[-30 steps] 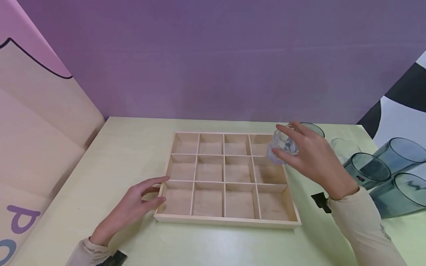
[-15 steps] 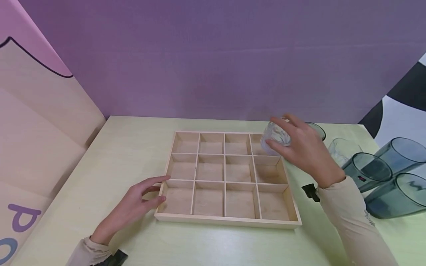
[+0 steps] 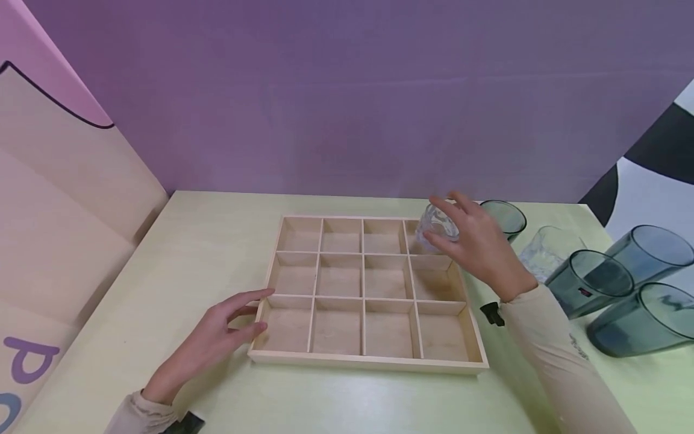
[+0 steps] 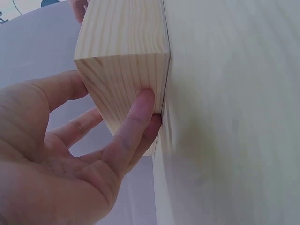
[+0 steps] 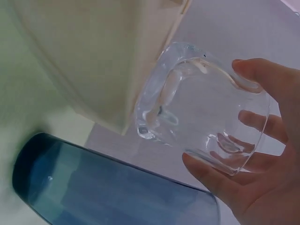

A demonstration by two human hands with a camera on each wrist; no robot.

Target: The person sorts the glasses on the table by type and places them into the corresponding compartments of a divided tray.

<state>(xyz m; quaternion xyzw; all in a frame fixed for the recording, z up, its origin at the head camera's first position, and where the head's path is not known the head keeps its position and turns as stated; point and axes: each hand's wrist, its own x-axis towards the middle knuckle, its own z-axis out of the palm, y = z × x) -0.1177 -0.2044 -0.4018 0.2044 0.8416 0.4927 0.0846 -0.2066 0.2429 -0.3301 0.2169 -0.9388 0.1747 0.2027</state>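
A shallow wooden box (image 3: 368, 363), divided into several square compartments, lies on the table. My left hand (image 3: 214, 334) rests with extended fingers and thumb against its left outer wall, and the left wrist view shows fingertips touching the bare wood side (image 4: 122, 79). Over the back right compartment, my right hand (image 3: 482, 250) holds a small clear glass (image 3: 436, 226) between thumb and fingers. In the right wrist view the clear glass (image 5: 197, 112) is tilted, its thick base toward the box. Whether that base touches the box cannot be told.
Blue-grey glasses stand at the right: a front one (image 3: 640, 322), one with a small red mark (image 3: 588, 283), and a taller-looking one (image 3: 647, 253). Another (image 3: 504, 218) is behind my right hand. A clear glass (image 3: 550, 250) is among them. A purple wall (image 3: 347, 108) closes the back.
My right hand has carried the clear glass leftward and slightly back, from the box's right edge to over the back right compartment. The left hand stays against the box.
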